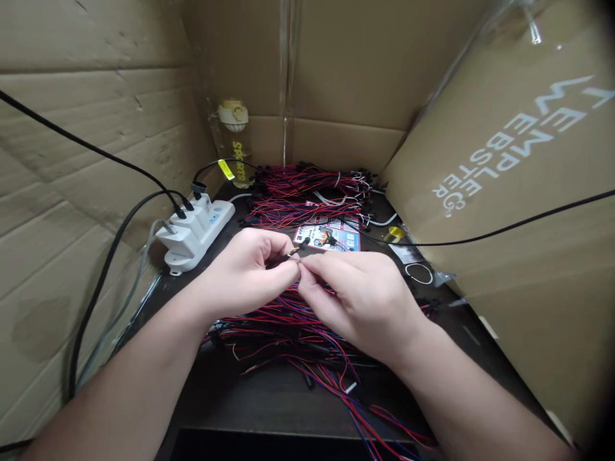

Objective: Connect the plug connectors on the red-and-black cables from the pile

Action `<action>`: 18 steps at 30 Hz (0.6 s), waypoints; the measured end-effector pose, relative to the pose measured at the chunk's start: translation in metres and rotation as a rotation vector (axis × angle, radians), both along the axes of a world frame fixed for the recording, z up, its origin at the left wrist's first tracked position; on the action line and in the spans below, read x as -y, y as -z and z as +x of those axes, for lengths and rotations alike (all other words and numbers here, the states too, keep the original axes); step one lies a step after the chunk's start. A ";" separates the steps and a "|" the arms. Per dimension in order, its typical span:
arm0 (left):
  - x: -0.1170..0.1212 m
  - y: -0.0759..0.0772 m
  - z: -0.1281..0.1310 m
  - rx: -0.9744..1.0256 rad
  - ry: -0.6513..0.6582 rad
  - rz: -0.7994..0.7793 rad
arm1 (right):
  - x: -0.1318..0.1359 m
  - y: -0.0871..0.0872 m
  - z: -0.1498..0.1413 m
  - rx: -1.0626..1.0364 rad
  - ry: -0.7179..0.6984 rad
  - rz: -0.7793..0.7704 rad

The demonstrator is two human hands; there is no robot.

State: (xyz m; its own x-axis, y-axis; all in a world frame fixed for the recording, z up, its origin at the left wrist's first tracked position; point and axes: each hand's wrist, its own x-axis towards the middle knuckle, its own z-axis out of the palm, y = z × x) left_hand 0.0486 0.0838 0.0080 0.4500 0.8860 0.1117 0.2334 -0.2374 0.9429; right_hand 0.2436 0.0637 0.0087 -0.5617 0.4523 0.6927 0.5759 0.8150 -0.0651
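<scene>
In the middle of the head view my two hands meet above a heap of loose wires. My left hand (254, 269) pinches a thin wire lead (293, 252) with a small black connector at its upper end. Fingertips of my right hand (360, 291) are pressed together on the wire's thin end, touching my left thumb. Exactly how the strands lie between the fingertips is hidden. Under both hands spreads a pile of red, blue and black wires (298, 333), some trailing toward the front edge.
Bundled red and black wires (307, 182) lie at the back, near a printed card (353, 240). On the left stands a white power strip (192, 237) with plugged cables. A bottle (234, 141) is in the back corner. Cardboard walls (346, 64) enclose the table; a black cable (509, 229) crosses right.
</scene>
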 end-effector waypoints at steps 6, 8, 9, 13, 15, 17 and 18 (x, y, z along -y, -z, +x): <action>-0.003 -0.002 -0.004 0.118 0.025 -0.140 | 0.007 0.005 -0.006 -0.037 0.028 0.201; -0.004 -0.003 -0.007 0.127 0.034 -0.175 | 0.008 0.006 -0.006 -0.050 0.007 0.241; -0.005 -0.003 -0.009 0.128 0.040 -0.185 | 0.008 0.007 -0.006 -0.049 0.000 0.249; -0.007 -0.001 -0.012 0.170 0.061 -0.201 | 0.009 0.007 -0.006 -0.007 0.015 0.242; -0.007 0.000 -0.012 0.200 0.068 -0.201 | 0.009 0.007 -0.005 -0.001 0.026 0.245; -0.007 0.000 -0.012 0.223 0.076 -0.190 | 0.010 0.007 -0.005 -0.004 0.031 0.252; -0.006 0.000 -0.012 0.234 0.080 -0.184 | 0.010 0.007 -0.006 -0.001 0.032 0.251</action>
